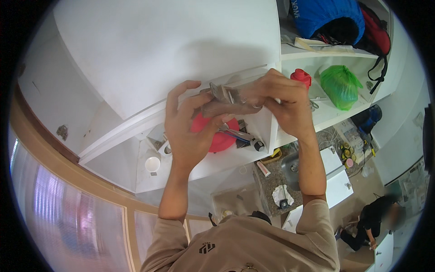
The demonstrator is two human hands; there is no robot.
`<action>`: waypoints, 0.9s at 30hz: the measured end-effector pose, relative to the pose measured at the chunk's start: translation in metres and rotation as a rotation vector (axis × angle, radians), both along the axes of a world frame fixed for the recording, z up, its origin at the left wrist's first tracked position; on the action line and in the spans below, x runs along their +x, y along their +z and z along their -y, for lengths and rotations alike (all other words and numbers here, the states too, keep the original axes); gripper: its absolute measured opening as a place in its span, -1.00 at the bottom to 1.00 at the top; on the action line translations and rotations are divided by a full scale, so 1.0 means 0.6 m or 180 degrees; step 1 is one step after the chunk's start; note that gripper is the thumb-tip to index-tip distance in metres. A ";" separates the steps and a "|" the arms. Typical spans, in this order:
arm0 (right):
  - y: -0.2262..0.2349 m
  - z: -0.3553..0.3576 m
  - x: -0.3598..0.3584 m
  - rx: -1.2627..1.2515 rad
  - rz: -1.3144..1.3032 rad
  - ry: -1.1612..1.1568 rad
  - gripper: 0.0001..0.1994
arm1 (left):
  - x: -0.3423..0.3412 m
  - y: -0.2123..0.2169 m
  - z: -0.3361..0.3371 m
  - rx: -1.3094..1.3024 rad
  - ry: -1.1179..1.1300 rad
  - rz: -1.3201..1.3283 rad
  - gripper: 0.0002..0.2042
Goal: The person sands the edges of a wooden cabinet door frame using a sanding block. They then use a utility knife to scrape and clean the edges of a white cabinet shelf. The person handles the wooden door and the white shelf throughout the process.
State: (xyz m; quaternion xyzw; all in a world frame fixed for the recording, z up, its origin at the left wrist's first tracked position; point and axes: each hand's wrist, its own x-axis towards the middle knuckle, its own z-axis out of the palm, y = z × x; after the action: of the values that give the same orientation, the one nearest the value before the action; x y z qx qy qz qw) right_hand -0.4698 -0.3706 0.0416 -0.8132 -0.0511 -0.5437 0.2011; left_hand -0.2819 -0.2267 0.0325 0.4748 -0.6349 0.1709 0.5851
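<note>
One white shelf point(217, 162) backs the left hand point(186, 131), index finger lifted, thumb and other fingers clasping, and the right hand point(287, 97), fingers bunched in a blurred pinch. Before a red dish point(219, 143), they hold a brown case point(221, 109), seemingly light and pliable, best gripped by both ends.

I see a green bag point(340, 88) near the right shelf's front edge point(326, 119), and a white cup point(152, 164) near the left shelf's left end point(144, 182).
</note>
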 end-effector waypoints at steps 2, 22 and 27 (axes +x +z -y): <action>0.002 0.007 -0.007 0.0282 0.0039 -0.0043 -0.79 | 0.000 -0.008 0.007 -0.0061 0.0012 -0.0150 -0.59; -0.035 0.031 -0.015 -0.0846 0.0545 -0.1125 -0.51 | -0.040 -0.042 0.052 -0.0974 0.1139 0.0263 -0.56; -0.019 0.039 -0.009 -0.1134 0.0523 -0.1175 -0.51 | -0.040 -0.041 0.068 -0.1163 0.1117 0.0195 -0.52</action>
State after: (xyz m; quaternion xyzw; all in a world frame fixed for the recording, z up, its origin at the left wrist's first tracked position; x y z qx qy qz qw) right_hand -0.4752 -0.3938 0.0303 -0.7845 -0.0129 -0.6178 -0.0525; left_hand -0.3061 -0.2672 0.0080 0.4587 -0.5188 0.3961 0.6030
